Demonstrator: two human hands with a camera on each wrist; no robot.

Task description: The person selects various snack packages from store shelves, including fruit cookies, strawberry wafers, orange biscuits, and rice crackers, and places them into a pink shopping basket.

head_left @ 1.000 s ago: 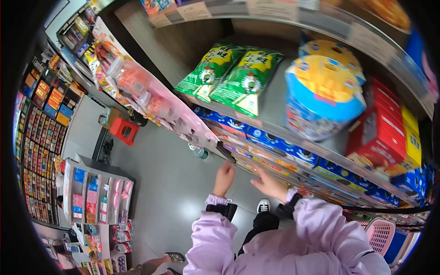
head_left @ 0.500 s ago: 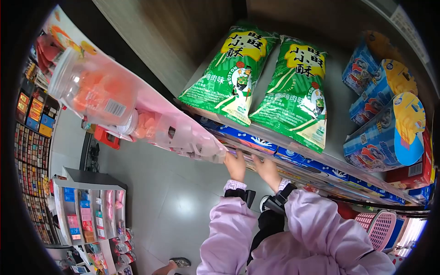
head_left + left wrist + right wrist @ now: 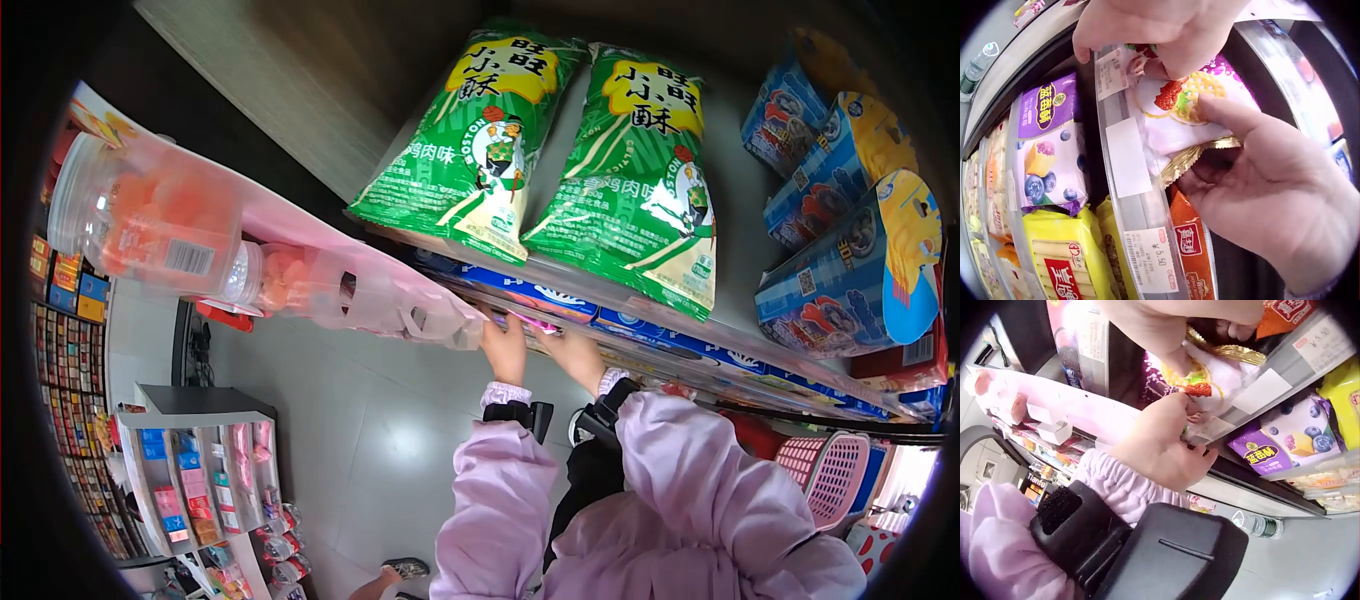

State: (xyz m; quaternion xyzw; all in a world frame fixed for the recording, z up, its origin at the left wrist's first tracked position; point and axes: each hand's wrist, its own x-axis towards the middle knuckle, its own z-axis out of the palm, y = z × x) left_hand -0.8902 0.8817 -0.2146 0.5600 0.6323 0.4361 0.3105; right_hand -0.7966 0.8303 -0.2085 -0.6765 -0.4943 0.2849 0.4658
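A white and purple snack packet (image 3: 1172, 128) printed with a strawberry and a waffle sits at a lower shelf's price rail, between both hands. My right hand (image 3: 1272, 175) pinches its gold crimped end, thumb on top and fingers beneath. At the packet's other end, my left hand (image 3: 1157, 440) grips with bent fingers, partly over the wrapper. From above, the left hand (image 3: 503, 348) and right hand (image 3: 572, 358) are close together at the shelf front, a pink bit of the packet (image 3: 541, 325) showing between them. An orange packet (image 3: 1192, 250) stands beside the gold end.
Above are two green snack bags (image 3: 625, 180) and blue cartons (image 3: 850, 270). Plastic jars (image 3: 170, 220) line a pink side rack (image 3: 340, 250) at left. Below the rail lie a purple blueberry packet (image 3: 1050, 140) and a yellow packet (image 3: 1063, 253). A plastic bottle (image 3: 1257, 525) stands on the floor.
Both hands have moved from in front of the shelves to the lower shelf's edge and now hold the packet. The head view has come closer to the green bags and the jars.
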